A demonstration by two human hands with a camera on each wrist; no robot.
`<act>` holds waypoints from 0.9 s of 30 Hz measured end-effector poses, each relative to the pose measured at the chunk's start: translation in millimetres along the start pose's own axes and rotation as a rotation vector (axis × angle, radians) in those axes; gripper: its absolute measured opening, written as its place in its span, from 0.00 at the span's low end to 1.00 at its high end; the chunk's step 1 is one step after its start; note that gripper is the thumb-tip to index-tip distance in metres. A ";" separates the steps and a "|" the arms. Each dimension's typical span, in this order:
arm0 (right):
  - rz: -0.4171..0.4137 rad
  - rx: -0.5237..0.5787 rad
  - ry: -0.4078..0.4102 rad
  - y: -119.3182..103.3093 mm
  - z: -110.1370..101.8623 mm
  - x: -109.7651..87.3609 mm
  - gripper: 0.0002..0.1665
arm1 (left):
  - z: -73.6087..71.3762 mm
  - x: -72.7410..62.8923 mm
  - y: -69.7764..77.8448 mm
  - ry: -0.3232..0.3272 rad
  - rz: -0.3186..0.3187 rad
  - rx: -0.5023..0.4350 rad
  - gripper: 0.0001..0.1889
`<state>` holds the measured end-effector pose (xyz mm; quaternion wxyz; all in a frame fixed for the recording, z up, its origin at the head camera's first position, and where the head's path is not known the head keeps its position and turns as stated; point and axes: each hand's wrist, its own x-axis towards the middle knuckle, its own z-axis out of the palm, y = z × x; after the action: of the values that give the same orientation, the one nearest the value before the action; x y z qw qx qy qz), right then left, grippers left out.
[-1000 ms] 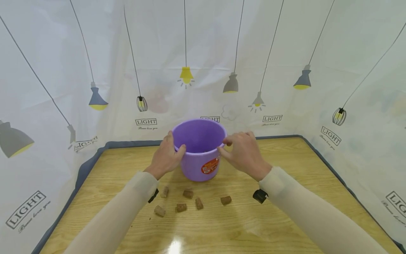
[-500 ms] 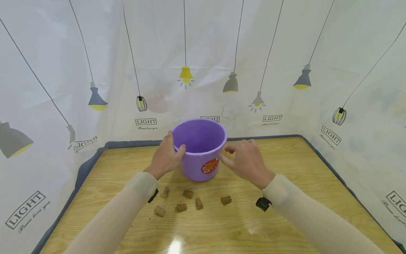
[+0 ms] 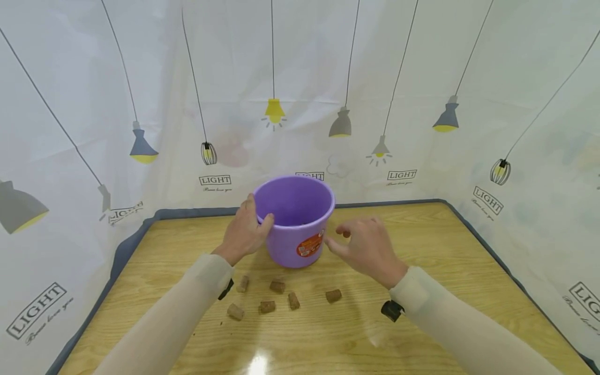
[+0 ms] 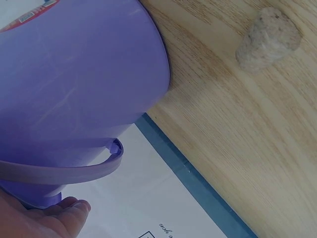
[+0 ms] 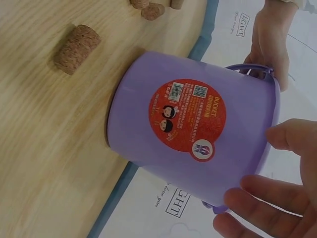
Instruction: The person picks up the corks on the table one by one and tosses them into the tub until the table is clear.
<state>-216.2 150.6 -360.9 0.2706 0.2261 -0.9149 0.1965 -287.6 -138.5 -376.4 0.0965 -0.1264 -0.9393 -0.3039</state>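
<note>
Your right hand (image 3: 367,245) has come off the rim since a second ago; it now hangs just beside the bucket (image 3: 283,247), apart from it. Thumb and fingers apart, nothing between them. Your left hand (image 3: 245,232) holds its place, clamped on the rim.

Taking the bucket as dial centre, 12 away from you: left hand near 9 o'clock, right hand toward 4. Bucket stands on the table, mouth up, red label (image 3: 310,245) facing about 5. Its handle (image 4: 59,173) shows in the left wrist view.

Six corks (image 3: 277,286) lie scattered from 5 o'clock round to half past 7, well apart from your fingers.

Table (image 3: 422,250): pale wood grain, glossy; bright glare (image 3: 258,363) low, between 6 and 7. Dark blue-grey border (image 3: 197,212) along the far and side edges.

Room: creased white sheeting (image 3: 309,62) from 9 through 12 to 3, printed with hanging lamps and "LIGHT" lettering (image 3: 215,179). Yellow lamp (image 3: 274,108) just short of 12.
</note>
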 end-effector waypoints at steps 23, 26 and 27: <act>0.048 -0.062 -0.110 1.8 12.2 -21.5 0.19 | -0.3 -0.4 0.1 -0.002 -0.002 0.000 0.47; 0.050 -0.062 -0.121 1.6 13.6 -23.9 0.20 | -0.7 -0.6 0.3 -0.008 -0.005 0.002 0.47; 0.052 -0.062 -0.125 1.2 13.8 -24.5 0.20 | -0.6 -0.4 0.3 -0.010 -0.006 0.003 0.48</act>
<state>-204.0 152.5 -386.2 0.2147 0.2056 -0.9412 0.1606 -287.0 -138.7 -375.9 0.0913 -0.1248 -0.9406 -0.3023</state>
